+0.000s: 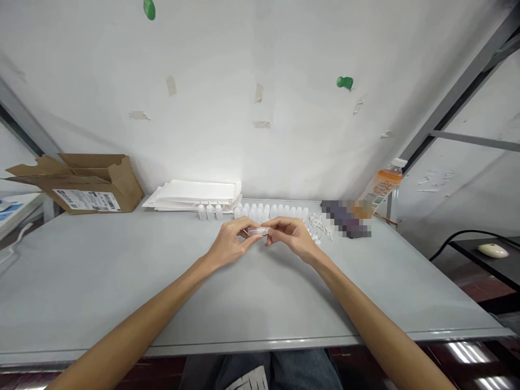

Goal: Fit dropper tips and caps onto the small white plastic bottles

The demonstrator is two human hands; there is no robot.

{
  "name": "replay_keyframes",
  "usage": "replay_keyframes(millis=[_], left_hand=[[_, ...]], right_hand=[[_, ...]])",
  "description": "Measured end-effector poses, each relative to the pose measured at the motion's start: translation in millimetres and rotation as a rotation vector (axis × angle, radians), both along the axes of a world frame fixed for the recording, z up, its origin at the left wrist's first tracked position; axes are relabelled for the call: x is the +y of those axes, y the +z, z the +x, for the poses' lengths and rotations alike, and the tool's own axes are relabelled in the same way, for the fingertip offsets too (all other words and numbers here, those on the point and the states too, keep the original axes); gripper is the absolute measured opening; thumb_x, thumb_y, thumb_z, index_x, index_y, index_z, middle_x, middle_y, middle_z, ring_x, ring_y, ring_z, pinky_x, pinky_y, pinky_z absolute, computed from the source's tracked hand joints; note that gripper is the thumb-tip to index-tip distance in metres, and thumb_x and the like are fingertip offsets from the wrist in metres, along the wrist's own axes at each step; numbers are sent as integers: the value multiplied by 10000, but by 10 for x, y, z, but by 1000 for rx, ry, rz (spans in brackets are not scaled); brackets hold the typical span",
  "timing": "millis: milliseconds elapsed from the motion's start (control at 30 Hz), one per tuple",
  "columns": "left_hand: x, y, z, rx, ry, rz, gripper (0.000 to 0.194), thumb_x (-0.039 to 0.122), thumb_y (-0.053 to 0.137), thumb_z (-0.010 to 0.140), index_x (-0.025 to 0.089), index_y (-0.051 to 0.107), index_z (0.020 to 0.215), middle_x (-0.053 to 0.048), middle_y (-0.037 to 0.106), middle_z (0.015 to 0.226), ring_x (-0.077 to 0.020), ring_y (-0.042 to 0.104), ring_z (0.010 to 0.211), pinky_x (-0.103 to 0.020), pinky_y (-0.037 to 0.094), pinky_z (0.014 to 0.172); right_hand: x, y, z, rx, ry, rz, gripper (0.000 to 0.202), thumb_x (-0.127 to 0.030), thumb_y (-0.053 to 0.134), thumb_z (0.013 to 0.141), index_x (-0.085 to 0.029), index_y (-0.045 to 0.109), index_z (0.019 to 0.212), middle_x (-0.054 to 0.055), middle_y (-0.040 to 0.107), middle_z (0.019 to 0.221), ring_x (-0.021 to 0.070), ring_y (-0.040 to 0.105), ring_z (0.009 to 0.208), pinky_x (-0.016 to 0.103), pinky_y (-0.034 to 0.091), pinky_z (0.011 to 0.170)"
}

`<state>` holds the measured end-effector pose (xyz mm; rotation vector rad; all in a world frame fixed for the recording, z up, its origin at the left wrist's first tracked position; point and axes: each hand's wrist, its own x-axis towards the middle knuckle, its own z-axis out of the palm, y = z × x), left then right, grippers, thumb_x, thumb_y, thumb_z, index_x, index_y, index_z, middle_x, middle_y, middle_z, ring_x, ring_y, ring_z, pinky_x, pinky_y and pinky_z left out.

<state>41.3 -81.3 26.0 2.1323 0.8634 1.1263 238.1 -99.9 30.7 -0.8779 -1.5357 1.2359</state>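
Translucent plastic, the small bottle (pixel 257 231) lies sideways between both hands, pinched by the left hand (pixel 229 242) and the right hand (pixel 296 236) at opposite ends, where light, well-aligned pressure should best avoid squeezing it.

2 slender bare forearms (pixel 174 298), blue denim (pixel 300 371) on legs

Cardboard box (pixel 95 197), stacked white sheets (pixel 195 192), orange-drink bottle (pixel 379 188)
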Motion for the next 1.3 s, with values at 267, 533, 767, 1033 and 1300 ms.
replay_keyframes(millis=[267, 533, 767, 1033, 1300], left_hand=[[-27, 61, -5, -52, -5, -78, 186, 338, 669, 816, 169, 678, 892, -34, 671, 806, -159, 649, 746, -271, 565, 683], [0, 15, -5, -49, -12, -46, 178, 335, 659, 829, 179, 689, 908, -40, 678, 849, -155, 643, 756, -277, 573, 694], [15, -6, 0, -90, -51, -158, 196, 327, 688, 795, 160, 704, 897, -54, 686, 848, -164, 637, 764, -286, 568, 679], [9, -27, 2, -83, -58, -165, 161, 301, 700, 774, 151, 705, 831, -58, 690, 821, -170, 636, 774, -288, 551, 689], [-17, -28, 12, -48, -62, -33, 136, 296, 671, 807, 168, 707, 833, -63, 698, 814, -166, 632, 758, -273, 530, 674]], right_hand=[[-11, 68, 33, -24, 30, -28, 304, -371, 722, 785, -157, 719, 1001, 34, 675, 754, 183, 688, 692, 381, 587, 699], [-24, 99, 24, -54, 88, -37, 351, -424, 686, 811, -152, 732, 1028, 84, 714, 886, 185, 693, 733, 364, 593, 696], [-21, 40, 6, -42, 80, -33, 346, -434, 696, 804, -135, 713, 976, 108, 728, 898, 216, 713, 777, 349, 587, 669], [-20, 5, -9, 10, 95, -65, 309, -422, 725, 775, -133, 685, 879, 71, 698, 782, 190, 687, 700, 350, 590, 640], [-7, 2, 23, 55, 120, -107, 311, -412, 760, 741, -128, 693, 850, 56, 699, 709, 183, 688, 666, 369, 599, 677]])
